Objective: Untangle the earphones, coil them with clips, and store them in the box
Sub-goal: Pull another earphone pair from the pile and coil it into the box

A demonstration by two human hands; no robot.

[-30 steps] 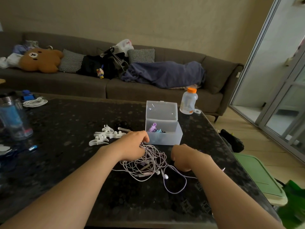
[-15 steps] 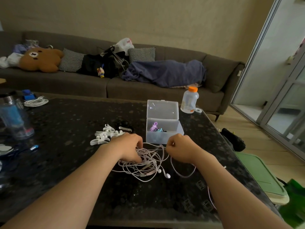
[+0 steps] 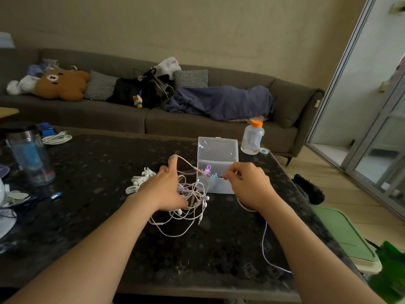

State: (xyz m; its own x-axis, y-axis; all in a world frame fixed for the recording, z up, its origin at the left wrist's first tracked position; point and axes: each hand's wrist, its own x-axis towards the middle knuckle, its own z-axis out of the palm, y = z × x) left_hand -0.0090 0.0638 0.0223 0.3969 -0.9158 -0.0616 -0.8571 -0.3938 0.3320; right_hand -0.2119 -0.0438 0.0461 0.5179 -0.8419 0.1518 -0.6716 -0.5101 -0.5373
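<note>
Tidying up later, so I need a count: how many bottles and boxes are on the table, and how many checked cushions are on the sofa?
Bottles: 2
Box: 1
Checked cushions: 2
Total: 5

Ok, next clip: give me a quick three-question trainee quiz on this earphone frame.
1. True or false: the box has its lid shut.
2. The white clips lie: A) inside the box, B) on the table left of the box, C) on top of its lid.
3. Which hand carries a loop of the earphones over a raised finger?
Key: 1 false, the lid stands open; 2 B; 3 the left hand.
</note>
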